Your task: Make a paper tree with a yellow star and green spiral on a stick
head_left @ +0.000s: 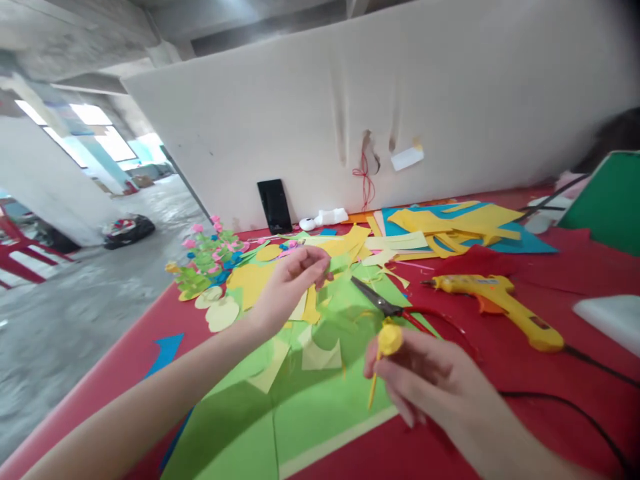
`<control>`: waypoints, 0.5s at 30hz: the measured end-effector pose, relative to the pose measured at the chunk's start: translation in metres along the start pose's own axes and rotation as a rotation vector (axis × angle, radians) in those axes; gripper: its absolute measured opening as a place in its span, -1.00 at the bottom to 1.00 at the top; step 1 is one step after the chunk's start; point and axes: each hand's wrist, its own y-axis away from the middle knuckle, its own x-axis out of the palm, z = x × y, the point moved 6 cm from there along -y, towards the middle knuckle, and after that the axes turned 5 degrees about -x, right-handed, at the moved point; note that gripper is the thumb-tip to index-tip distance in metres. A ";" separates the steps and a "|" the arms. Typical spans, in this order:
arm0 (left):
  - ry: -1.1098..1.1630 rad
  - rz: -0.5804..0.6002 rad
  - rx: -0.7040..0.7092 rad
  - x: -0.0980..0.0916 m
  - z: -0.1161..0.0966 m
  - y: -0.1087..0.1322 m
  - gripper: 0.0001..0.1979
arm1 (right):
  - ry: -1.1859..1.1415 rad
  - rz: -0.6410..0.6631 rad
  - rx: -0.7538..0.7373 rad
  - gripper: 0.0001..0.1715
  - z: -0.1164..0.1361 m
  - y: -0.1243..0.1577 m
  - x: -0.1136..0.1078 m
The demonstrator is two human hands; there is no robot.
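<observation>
My right hand [427,383] pinches a small rolled yellow paper flower [389,339] with a thin yellow strip hanging below it, held above the green paper sheet [320,407]. My left hand [293,280] reaches forward over the pile of paper scraps [280,277], its fingers curled together near a yellow cutout; whether it grips anything is unclear. Red-handled scissors [387,308] lie on the green sheet just behind the flower.
A yellow glue gun [500,303] with a black cord lies on the red table [550,373] at right. Paper flowers on green leaves [207,257] stand at far left. Yellow and blue sheets [450,227], a black phone [275,205] against the white partition, a green board [607,200] at right.
</observation>
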 end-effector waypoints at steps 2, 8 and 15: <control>0.035 0.015 -0.032 0.004 -0.004 0.024 -0.90 | 0.019 -0.070 -0.043 -0.76 0.013 0.002 -0.007; 0.204 0.183 -0.095 0.028 -0.022 0.053 -0.87 | 0.094 -0.229 -0.059 -0.63 0.016 0.000 -0.015; 0.187 0.217 -0.132 0.034 -0.022 0.057 -0.93 | 0.081 -0.293 -0.028 -0.62 0.015 0.001 -0.020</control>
